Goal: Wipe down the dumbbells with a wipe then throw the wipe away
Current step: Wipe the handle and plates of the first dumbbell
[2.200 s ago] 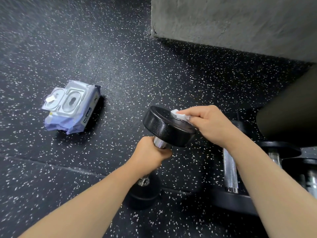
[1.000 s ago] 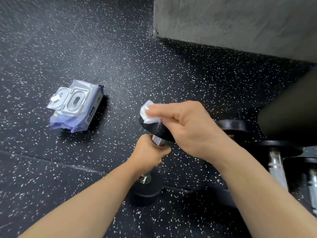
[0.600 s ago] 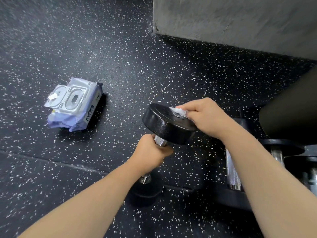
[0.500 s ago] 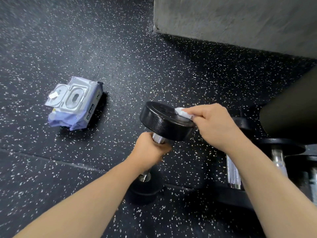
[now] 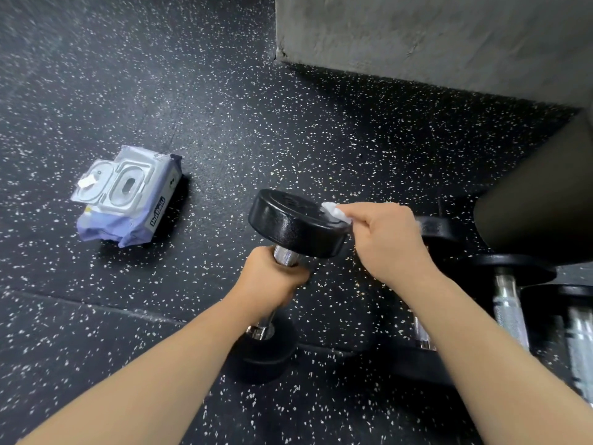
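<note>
A black dumbbell (image 5: 292, 228) stands on end on the speckled floor, its lower head (image 5: 263, 358) on the ground. My left hand (image 5: 272, 282) grips its chrome handle just under the upper head. My right hand (image 5: 388, 239) pinches a small white wipe (image 5: 333, 211) against the right rim of the upper head's flat face. Most of the wipe is hidden under my fingers.
A lavender pack of wipes (image 5: 125, 199) lies on the floor to the left, lid flipped open. More dumbbells (image 5: 510, 303) with chrome handles lie at the right. A dark padded shape (image 5: 542, 200) overhangs them. A grey concrete block (image 5: 433, 36) stands behind.
One second ago my right hand with the wipe covered the left part of the upper head. It has swept back to the right rim, and the dumbbell stays upright in my left hand.
</note>
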